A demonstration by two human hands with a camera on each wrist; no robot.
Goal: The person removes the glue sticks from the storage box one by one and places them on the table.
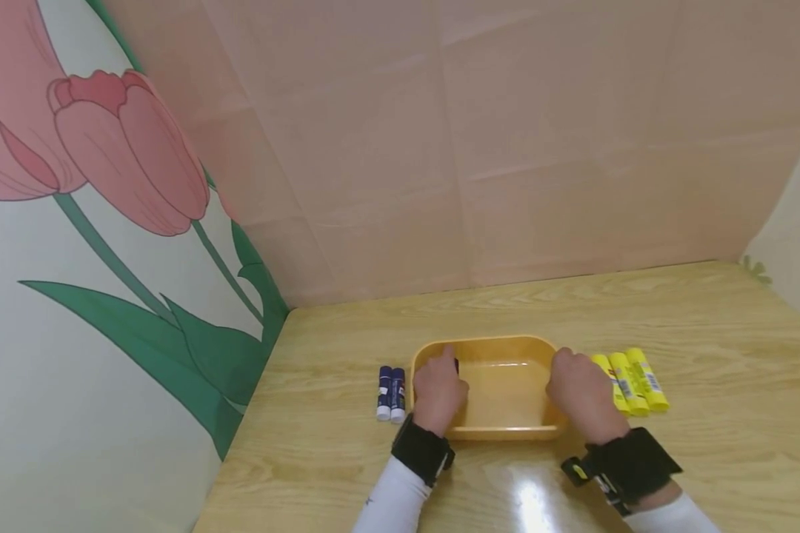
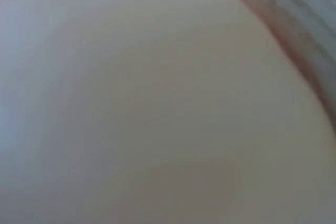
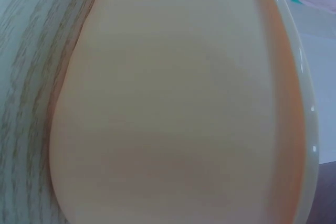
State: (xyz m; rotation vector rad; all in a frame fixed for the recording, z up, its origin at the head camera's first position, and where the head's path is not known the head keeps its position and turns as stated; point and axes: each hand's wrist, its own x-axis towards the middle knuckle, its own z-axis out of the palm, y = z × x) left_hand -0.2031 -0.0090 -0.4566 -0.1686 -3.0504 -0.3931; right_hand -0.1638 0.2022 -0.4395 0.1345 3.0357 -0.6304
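A yellow-orange plastic tray [image 1: 503,433] sits on the table, its outer wall filling the left wrist view and right wrist view. My left hand [image 1: 436,389] reaches over its left side and pinches a dark-capped glue stick [image 1: 456,365], mostly hidden by the hand. Over the right rim lies my right hand [image 1: 578,391] with curled fingers; their tips are out of sight, so whatever they hold is hidden. Two blue glue sticks [image 1: 391,394] with white ends lie left of the tray. Several yellow glue sticks [image 1: 630,383] lie close beside the right hand.
The wood-patterned table [image 1: 320,444] meets a pinkish backdrop [image 1: 507,185] at the back. A tulip-printed panel [image 1: 140,333] stands along the left edge, and a pale panel [image 1: 793,237] borders the right.
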